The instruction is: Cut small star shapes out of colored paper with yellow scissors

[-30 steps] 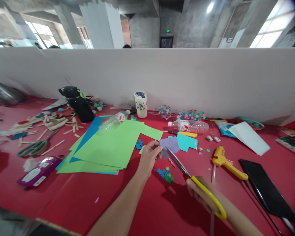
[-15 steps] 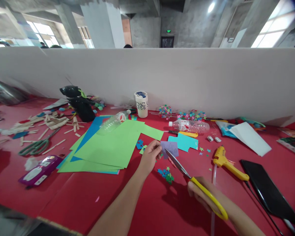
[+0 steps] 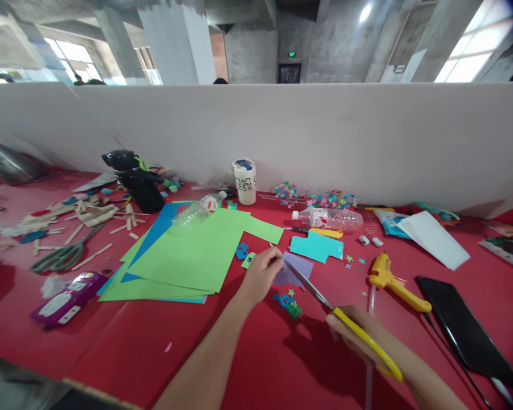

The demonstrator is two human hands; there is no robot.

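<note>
My left hand (image 3: 261, 272) is closed in a pinch at the upper left edge of a small purple piece of paper (image 3: 300, 267). Yellow-handled scissors (image 3: 320, 297) are held in my right hand (image 3: 349, 330), their blades pointing up and left. The blade tips reach across the paper close to my left fingertips; whether they touch it I cannot tell. Just below the paper lie small blue and green paper stars (image 3: 291, 306). Left of my fingers is a green scrap with a star shape (image 3: 248, 260), beside blue scraps (image 3: 241, 250).
Green and blue sheets (image 3: 183, 256) lie to the left under a clear bottle (image 3: 199, 213). Cyan paper (image 3: 316, 246), a yellow utility knife (image 3: 327, 233) and another bottle (image 3: 331, 218) sit behind. On the right are a yellow glue gun (image 3: 395, 285) and a black tablet-like slab (image 3: 457, 324).
The purple paper has turned and sunk slightly, showing more of its face below the blades. My hands and the scissors have shifted only a little.
</note>
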